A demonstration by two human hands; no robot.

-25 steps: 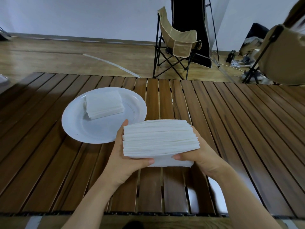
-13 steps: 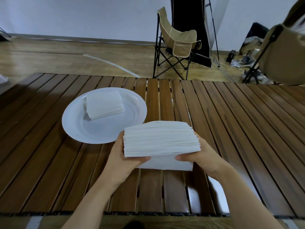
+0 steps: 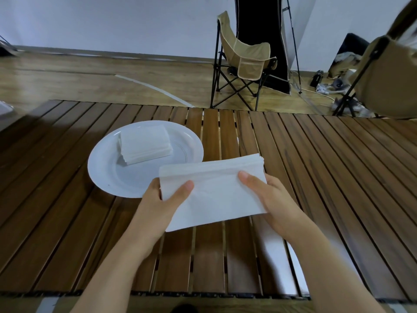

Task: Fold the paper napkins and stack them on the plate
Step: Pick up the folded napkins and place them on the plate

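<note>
Table edge: wooden slats of the table (image 3: 338, 177) run away from the viewer; two bare forearms reach in from the bottom of the view.
Left hand: the left hand (image 3: 162, 199) grips the left end of the napkins (image 3: 214, 190), thumb curled over the top sheet, fingers hidden beneath.
Right hand: the right hand (image 3: 270, 195) grips the right end the same way, thumb on top, fingers underneath and out of sight.
Napkins: a white sheaf held flat just above the table, its long side across the view. Layered edges show at the far right corner, so it is several sheets thick. A crease or seam runs along the far edge.
Why two hands: the sheets are loose and limp; a grip at each end likely keeps them squared and stops them sagging or sliding apart.
Plate: a white plate (image 3: 108, 177) sits on the table just beyond and left of the hands, its near rim partly hidden by the left hand and sheaf.
Folded stack: a neat stack (image 3: 144, 145) lies on the far half of the plate, leaving the near half bare, probably as room for more.
Task state: partly done, judging by that stack; the held sheaf is not yet on the plate.
Background: a folding chair (image 3: 243, 62) stands on the floor past the table, before a pale wall.
</note>
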